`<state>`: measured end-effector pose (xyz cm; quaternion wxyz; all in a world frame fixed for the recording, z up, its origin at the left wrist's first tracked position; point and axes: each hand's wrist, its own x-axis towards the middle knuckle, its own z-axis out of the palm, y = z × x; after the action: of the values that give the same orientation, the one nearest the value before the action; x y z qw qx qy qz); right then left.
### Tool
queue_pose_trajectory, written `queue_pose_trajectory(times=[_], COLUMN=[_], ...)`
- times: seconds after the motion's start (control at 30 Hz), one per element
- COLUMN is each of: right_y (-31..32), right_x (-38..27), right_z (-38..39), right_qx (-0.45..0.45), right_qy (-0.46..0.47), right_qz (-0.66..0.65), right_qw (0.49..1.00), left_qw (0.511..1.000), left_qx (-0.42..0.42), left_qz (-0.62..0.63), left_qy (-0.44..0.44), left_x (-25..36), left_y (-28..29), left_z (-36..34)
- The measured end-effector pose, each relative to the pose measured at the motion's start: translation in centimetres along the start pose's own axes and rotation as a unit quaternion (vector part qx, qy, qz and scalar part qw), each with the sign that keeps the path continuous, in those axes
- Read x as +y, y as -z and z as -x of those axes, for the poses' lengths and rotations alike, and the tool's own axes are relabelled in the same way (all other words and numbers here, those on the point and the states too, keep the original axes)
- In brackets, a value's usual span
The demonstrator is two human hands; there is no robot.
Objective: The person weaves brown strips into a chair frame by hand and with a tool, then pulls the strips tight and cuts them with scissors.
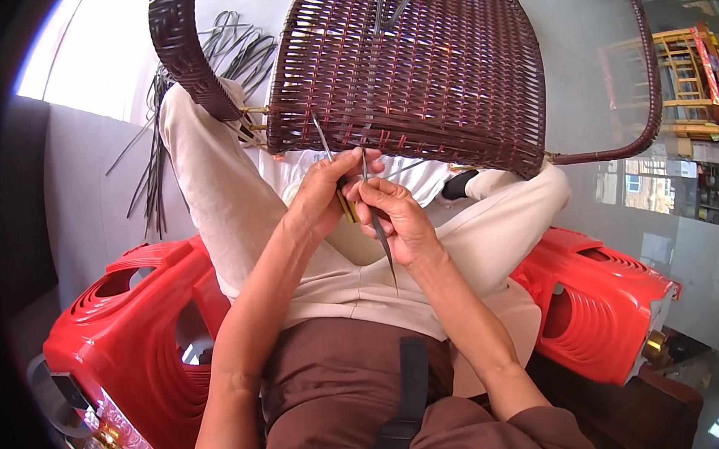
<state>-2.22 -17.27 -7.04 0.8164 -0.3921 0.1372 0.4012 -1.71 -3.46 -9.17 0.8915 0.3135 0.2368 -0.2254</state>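
A dark reddish-brown woven seat panel [414, 66] with curved side pieces lies in front of me, dark strips running up its middle. My left hand [326, 189] is closed on a yellow-handled tool [346, 208] with a thin metal shaft reaching to the weave, and its thumb is at a dark flat strip below the panel's near edge. Just right of it, my right hand [395, 221] is pinched on that dark strip [387, 261], whose pointed tail hangs down toward my lap.
Loose dark strips [153, 165] lie on the pale floor at left. Red plastic stools [104, 332] [594, 315] flank my legs. Wooden furniture [681, 85] stands at far right. A white cloth [282, 171] is under the panel's near edge.
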Motion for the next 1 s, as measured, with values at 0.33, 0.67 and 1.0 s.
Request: queue_pose_trajectory(times=[0.33,0.67,1.0], right_y=[0.6,0.7,-1.4], right_x=[-0.1,-5.0,-10.7], right_z=[0.4,-0.3,-9.4], right_qx=[-0.005,0.213,0.238], right_qy=[-0.030,0.338,0.397], right_qz=[0.058,0.518,0.668], right_qw=[0.998,0.757,0.583], left_qw=[0.998,0.965,0.957], left_qx=[0.051,0.101,0.100], left_qz=[0.012,-0.190,-0.249], left_qy=[-0.020,-0.152,-0.114], left_x=[-0.4,-0.2,0.5], left_y=[-0.5,-1.1,-1.4], left_z=[-0.3,-0.1,0.6])
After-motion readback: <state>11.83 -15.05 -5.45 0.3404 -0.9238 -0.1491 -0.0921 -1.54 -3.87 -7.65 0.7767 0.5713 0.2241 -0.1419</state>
